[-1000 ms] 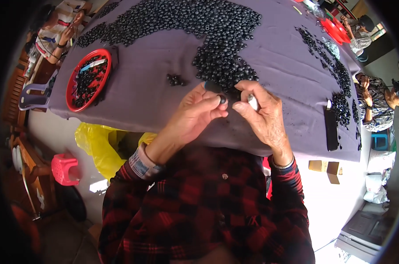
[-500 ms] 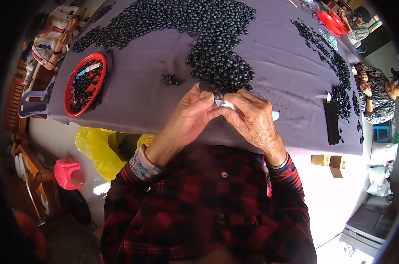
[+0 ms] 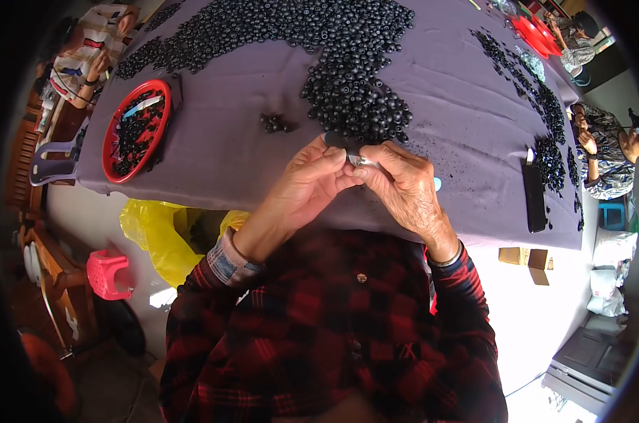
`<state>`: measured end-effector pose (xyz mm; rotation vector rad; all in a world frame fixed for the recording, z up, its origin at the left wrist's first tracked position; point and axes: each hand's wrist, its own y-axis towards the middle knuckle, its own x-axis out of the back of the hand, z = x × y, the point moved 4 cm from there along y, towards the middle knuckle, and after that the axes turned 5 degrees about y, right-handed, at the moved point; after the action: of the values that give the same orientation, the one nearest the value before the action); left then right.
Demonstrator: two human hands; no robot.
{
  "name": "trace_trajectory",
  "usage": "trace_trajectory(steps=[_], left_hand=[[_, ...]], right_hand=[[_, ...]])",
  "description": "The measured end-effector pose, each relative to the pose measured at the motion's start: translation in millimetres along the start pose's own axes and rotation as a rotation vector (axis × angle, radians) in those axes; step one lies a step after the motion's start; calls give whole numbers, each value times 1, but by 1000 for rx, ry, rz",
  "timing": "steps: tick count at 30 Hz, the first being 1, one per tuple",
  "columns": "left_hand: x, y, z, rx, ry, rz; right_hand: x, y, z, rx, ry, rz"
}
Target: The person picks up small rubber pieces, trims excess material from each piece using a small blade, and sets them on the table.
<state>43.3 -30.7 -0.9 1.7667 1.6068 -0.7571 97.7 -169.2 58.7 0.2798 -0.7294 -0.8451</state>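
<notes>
Left hand (image 3: 311, 182): fingers closed in a pinch, thumb against the forefinger, which carries a dark cover at its tip. They grip a black round piece (image 3: 348, 158), now mostly hidden behind the thumb. Right hand (image 3: 404, 189): fingers curled firmly about a slim pale tool (image 3: 364, 162); its silvery front end meets the left fingertips and its light-blue end emerges past the outer side of the hand.

Location: the gripped piece is above the near part of the cloth-covered counter (image 3: 220, 127), just short of the large heap of black pieces (image 3: 354, 99). A small cluster (image 3: 275, 124) lies to the left of the heap, and a red basin (image 3: 108, 154) stands farther left.

Changes noted: one second ago the hands were apart and the piece was plainly visible; they have since come together. Half a second ago more of the piece showed. Heap, cluster and basin appear unchanged.
</notes>
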Motion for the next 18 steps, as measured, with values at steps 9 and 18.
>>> trace_trajectory(steps=[9,18], left_hand=[[-1,-7,4,90,91,-68],[-3,-12,6,319,44,99]], right_hand=[[24,-3,-7,-289,114,-32],[-5,-8,7,-54,214,138]])
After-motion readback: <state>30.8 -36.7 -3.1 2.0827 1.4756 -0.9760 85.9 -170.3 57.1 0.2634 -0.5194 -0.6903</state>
